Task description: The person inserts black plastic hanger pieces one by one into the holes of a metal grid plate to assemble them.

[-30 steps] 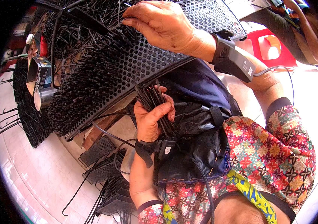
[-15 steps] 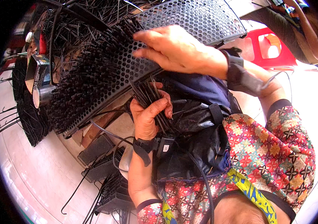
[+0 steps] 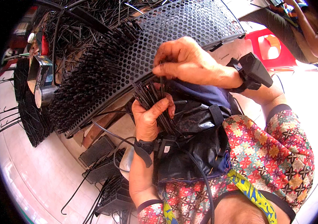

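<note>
My left hand (image 3: 146, 120) is closed around a bundle of thin black strips (image 3: 148, 93), held upright in front of my body. Just above the bundle's upper ends, my right hand (image 3: 190, 62) pinches with thumb and fingers. One dark strip shows below its fingertips, beside the bundle. Beyond both hands slants a black panel (image 3: 190, 22) with rows of round holes. Its left part is thickly filled with upright black strips (image 3: 88, 74), while the holes on the right are bare.
Loose black strips (image 3: 80, 33) lie heaped behind the panel. At left are a metal can (image 3: 45, 95) and a black bristled piece with hooks (image 3: 28, 100). Black perforated racks (image 3: 99, 153) stand below. A red plastic stool (image 3: 254, 44) and another person (image 3: 297, 30) are at upper right.
My right hand has come back from the panel's holes, moving right and down to the bundle's top, and its fingers have closed into a pinch. My left hand stays nearly still.
</note>
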`<state>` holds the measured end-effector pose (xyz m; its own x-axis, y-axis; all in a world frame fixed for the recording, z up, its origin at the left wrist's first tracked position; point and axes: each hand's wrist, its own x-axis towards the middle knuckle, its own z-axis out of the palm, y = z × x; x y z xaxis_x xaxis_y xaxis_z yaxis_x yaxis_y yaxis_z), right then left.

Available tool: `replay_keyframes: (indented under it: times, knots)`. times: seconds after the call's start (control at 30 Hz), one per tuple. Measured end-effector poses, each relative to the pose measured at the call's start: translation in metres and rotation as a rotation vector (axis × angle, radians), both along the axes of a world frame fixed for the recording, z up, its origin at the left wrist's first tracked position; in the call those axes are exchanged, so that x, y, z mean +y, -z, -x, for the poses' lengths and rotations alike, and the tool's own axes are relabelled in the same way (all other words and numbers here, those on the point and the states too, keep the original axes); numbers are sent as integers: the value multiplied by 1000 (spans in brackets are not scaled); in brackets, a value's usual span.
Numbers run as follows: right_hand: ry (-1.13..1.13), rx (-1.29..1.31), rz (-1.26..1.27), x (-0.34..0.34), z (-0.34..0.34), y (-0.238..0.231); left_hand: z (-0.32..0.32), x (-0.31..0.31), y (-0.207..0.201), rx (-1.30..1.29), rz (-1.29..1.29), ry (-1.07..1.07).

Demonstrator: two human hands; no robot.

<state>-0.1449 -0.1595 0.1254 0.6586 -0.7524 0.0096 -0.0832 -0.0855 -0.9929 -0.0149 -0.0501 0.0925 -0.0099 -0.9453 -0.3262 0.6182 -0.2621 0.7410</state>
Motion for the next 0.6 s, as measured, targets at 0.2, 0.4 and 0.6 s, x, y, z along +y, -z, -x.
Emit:
replay_keyframes:
  times: [0.2, 0.4, 0.6]
  knots:
    - [309, -179, 12, -21, -2, -8, -1, 2, 7, -34, -9, 22]
    - [501, -256, 774, -57, -32, 3, -1, 3, 9, -12, 23, 21]
    - [357, -168, 983, -58, -42, 8, -1, 2, 7, -25, 25, 11]
